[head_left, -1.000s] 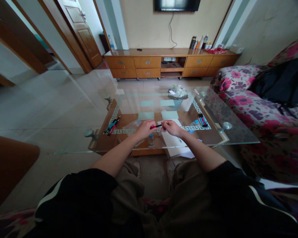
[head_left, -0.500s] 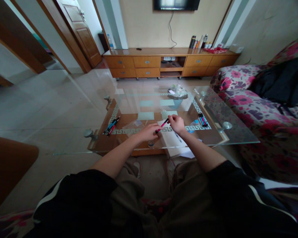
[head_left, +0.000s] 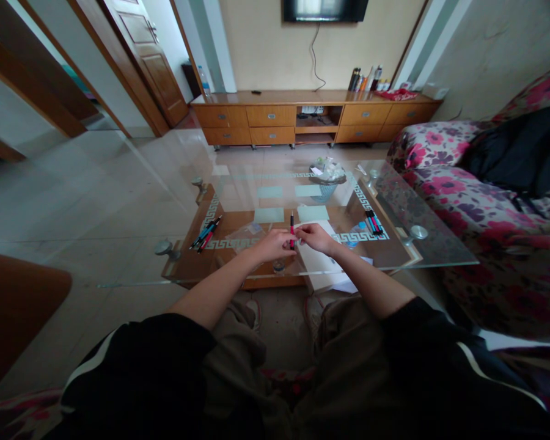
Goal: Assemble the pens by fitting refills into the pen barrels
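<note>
Above the clear glass tabletop (head_left: 440, 252), my left hand (head_left: 275, 244) pinches the slim pink-and-black pen (head_left: 292, 224) near its lower end, long axis pointing away from me; my right hand (head_left: 315, 237) crowds its right side, gripping or merely touching, I cannot tell.

Both hands (head_left: 275, 245) hold a pink-and-black pen (head_left: 292, 225).

The pen (head_left: 292, 222) looks like smooth plastic. The table top (head_left: 433, 252) is clear, glossy glass, with shiny metal fittings (head_left: 418, 232). The cabinet (head_left: 271, 125) looks like varnished wood, the sofa (head_left: 444, 183) matt cloth, the bag (head_left: 522, 153) dull fabric.
</note>
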`<state>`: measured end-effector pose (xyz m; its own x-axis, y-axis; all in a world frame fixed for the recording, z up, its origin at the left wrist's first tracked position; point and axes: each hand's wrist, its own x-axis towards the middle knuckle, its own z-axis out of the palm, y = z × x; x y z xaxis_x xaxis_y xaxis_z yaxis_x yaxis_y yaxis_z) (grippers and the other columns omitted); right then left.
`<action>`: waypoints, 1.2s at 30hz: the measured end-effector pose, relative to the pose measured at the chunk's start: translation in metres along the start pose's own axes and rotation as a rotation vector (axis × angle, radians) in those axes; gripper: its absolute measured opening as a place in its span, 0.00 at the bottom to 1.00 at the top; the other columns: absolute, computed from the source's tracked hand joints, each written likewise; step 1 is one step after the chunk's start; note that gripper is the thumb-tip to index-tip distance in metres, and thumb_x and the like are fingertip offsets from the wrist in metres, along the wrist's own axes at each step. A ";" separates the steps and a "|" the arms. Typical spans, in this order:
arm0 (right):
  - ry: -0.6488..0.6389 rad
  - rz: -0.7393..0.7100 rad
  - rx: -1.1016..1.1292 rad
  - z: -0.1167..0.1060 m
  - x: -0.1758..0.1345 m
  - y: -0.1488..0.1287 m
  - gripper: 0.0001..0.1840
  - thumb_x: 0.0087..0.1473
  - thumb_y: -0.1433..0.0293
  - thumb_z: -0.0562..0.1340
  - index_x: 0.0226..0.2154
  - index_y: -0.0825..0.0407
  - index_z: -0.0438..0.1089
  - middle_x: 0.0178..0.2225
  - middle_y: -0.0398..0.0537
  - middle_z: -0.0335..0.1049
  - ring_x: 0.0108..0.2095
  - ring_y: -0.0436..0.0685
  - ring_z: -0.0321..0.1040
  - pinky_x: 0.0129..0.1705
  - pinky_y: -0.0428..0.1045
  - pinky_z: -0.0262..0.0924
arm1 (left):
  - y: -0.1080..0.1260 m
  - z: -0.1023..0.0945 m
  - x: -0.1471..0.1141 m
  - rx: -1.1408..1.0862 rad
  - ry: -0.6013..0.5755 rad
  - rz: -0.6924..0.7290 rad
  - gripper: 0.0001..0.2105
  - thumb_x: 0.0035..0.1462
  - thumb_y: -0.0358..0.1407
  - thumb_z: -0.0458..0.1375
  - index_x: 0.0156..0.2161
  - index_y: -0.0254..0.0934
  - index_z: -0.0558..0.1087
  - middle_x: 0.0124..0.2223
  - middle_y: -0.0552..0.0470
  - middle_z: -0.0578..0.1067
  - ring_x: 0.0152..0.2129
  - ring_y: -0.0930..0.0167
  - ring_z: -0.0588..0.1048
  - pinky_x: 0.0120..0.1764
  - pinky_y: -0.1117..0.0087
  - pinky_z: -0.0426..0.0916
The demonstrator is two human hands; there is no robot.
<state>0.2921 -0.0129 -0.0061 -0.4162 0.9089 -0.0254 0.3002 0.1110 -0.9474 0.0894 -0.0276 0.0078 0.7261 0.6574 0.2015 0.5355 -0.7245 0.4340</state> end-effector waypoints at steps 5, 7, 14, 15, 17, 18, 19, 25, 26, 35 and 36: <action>0.003 0.043 -0.018 -0.002 -0.001 -0.001 0.20 0.55 0.53 0.60 0.26 0.53 0.71 0.23 0.43 0.71 0.24 0.50 0.65 0.29 0.45 0.60 | 0.003 0.000 0.001 0.027 0.000 0.050 0.15 0.54 0.39 0.65 0.46 0.37 0.75 0.40 0.49 0.74 0.37 0.68 0.73 0.42 0.69 0.67; 0.023 0.045 -0.027 -0.004 -0.001 0.000 0.20 0.55 0.54 0.60 0.27 0.54 0.71 0.23 0.43 0.71 0.24 0.50 0.65 0.29 0.45 0.60 | 0.004 0.000 0.001 0.031 0.006 0.065 0.18 0.53 0.39 0.66 0.48 0.36 0.74 0.42 0.48 0.74 0.40 0.66 0.73 0.44 0.68 0.68; 0.009 0.014 -0.001 -0.001 0.000 0.003 0.19 0.56 0.56 0.59 0.25 0.54 0.71 0.22 0.42 0.69 0.23 0.50 0.64 0.29 0.45 0.59 | 0.009 -0.002 0.002 0.050 0.015 0.055 0.11 0.54 0.33 0.62 0.43 0.35 0.76 0.39 0.49 0.74 0.36 0.68 0.74 0.42 0.69 0.69; 0.002 0.020 0.011 0.000 0.000 0.002 0.18 0.56 0.57 0.59 0.26 0.54 0.71 0.23 0.43 0.70 0.23 0.50 0.64 0.29 0.45 0.59 | 0.009 -0.002 0.002 0.043 0.015 0.058 0.10 0.54 0.33 0.63 0.43 0.35 0.76 0.39 0.49 0.74 0.36 0.68 0.74 0.42 0.69 0.69; 0.007 0.044 0.031 0.001 0.000 0.000 0.15 0.57 0.61 0.58 0.28 0.54 0.72 0.25 0.44 0.71 0.23 0.49 0.64 0.29 0.44 0.60 | 0.006 -0.002 0.001 0.018 0.021 0.068 0.12 0.55 0.34 0.64 0.45 0.35 0.75 0.41 0.48 0.75 0.39 0.68 0.74 0.44 0.69 0.69; 0.020 0.062 0.037 0.001 0.000 -0.001 0.14 0.57 0.62 0.58 0.30 0.55 0.73 0.26 0.44 0.72 0.24 0.49 0.65 0.29 0.44 0.60 | 0.005 -0.001 0.000 0.005 0.031 0.068 0.15 0.54 0.35 0.64 0.47 0.36 0.75 0.43 0.47 0.75 0.41 0.67 0.74 0.45 0.68 0.69; 0.036 0.080 0.038 0.001 0.000 -0.002 0.12 0.57 0.64 0.58 0.32 0.55 0.73 0.27 0.44 0.73 0.24 0.49 0.65 0.28 0.44 0.60 | 0.002 0.001 -0.001 -0.003 0.045 0.062 0.17 0.54 0.36 0.65 0.49 0.36 0.74 0.45 0.46 0.75 0.43 0.66 0.74 0.47 0.67 0.69; 0.202 0.096 -0.058 -0.003 0.001 -0.001 0.10 0.50 0.71 0.63 0.38 0.56 0.73 0.33 0.46 0.75 0.27 0.48 0.67 0.30 0.43 0.61 | -0.007 0.007 -0.005 0.019 0.150 -0.027 0.25 0.56 0.38 0.64 0.58 0.37 0.68 0.54 0.43 0.71 0.50 0.63 0.72 0.53 0.63 0.68; 0.215 0.098 -0.076 -0.003 0.001 -0.001 0.10 0.50 0.70 0.64 0.37 0.56 0.73 0.31 0.46 0.74 0.26 0.48 0.66 0.30 0.43 0.60 | -0.008 0.008 -0.005 0.031 0.166 -0.040 0.26 0.57 0.39 0.63 0.60 0.38 0.67 0.53 0.44 0.71 0.50 0.64 0.72 0.52 0.63 0.69; 0.063 0.038 0.009 0.002 0.000 0.001 0.19 0.50 0.56 0.64 0.32 0.56 0.77 0.24 0.44 0.73 0.23 0.48 0.63 0.26 0.43 0.57 | 0.000 0.001 -0.006 0.050 0.218 -0.099 0.29 0.58 0.41 0.62 0.64 0.42 0.63 0.53 0.45 0.73 0.44 0.66 0.75 0.46 0.66 0.71; 0.083 0.043 -0.022 -0.002 0.000 0.000 0.19 0.51 0.56 0.64 0.32 0.56 0.77 0.25 0.45 0.74 0.23 0.48 0.64 0.27 0.43 0.58 | 0.002 -0.001 -0.007 0.043 0.209 -0.101 0.31 0.59 0.41 0.62 0.65 0.45 0.61 0.54 0.45 0.72 0.44 0.66 0.75 0.46 0.67 0.71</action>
<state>0.2938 -0.0118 -0.0058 -0.3306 0.9430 -0.0387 0.3357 0.0791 -0.9386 0.0852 -0.0338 0.0082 0.5654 0.7523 0.3381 0.6219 -0.6581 0.4244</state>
